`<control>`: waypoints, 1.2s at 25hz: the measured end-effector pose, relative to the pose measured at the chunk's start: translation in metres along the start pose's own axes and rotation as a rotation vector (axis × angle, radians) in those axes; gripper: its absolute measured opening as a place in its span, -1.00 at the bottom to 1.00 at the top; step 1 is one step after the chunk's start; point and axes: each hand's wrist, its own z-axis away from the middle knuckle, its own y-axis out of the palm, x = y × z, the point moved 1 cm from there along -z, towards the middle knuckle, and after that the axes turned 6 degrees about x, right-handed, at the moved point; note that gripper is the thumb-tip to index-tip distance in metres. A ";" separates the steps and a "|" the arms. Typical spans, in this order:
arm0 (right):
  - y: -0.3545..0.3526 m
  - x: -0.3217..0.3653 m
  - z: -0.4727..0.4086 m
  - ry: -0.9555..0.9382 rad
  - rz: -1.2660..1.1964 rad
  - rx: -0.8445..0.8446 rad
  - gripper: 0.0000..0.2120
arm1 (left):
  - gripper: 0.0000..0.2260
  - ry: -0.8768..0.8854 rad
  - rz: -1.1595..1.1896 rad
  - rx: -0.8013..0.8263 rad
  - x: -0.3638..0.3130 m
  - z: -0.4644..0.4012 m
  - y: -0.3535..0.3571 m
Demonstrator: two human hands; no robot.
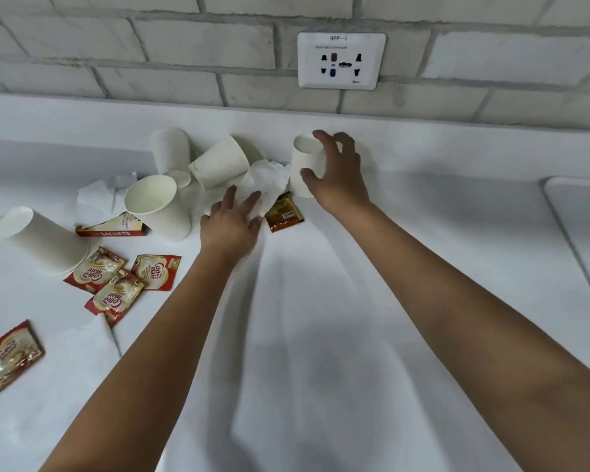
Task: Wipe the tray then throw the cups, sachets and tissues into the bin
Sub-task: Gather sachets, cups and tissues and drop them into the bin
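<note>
Gathering step judged in hand. Upright paper cup (306, 166), far centre of counter (406, 250), gripped by right hand (338, 172), fingers curled round wall. Crumpled tissue (266, 180) just left, pressed under left hand (230, 221), fingers nearly straight, grasp not closed. Sachets (116, 284) scattered near left. Bin not visible; next, tissue needs pinching, both lifted.

Left edge cuts the lowest sachet (9, 356); tissue (264, 185) half hidden
</note>
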 end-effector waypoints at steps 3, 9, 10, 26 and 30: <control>0.009 -0.002 -0.021 0.015 0.004 0.006 -0.41 | -0.64 0.025 0.069 -0.090 0.002 -0.003 0.003; 0.024 -0.017 -0.029 -0.037 -0.055 -0.020 -0.49 | -0.75 0.019 0.477 -0.230 0.005 -0.004 0.010; 0.025 -0.018 -0.027 -0.048 -0.069 -0.030 -0.50 | -0.75 0.016 0.494 -0.238 0.004 -0.003 0.009; -0.096 -0.065 0.156 0.094 -0.488 -0.549 -0.51 | -0.79 0.207 0.813 -0.228 -0.123 0.110 -0.035; -0.151 -0.100 0.229 0.142 -0.486 -0.700 -0.56 | -0.80 0.317 0.862 -0.060 -0.192 0.155 -0.024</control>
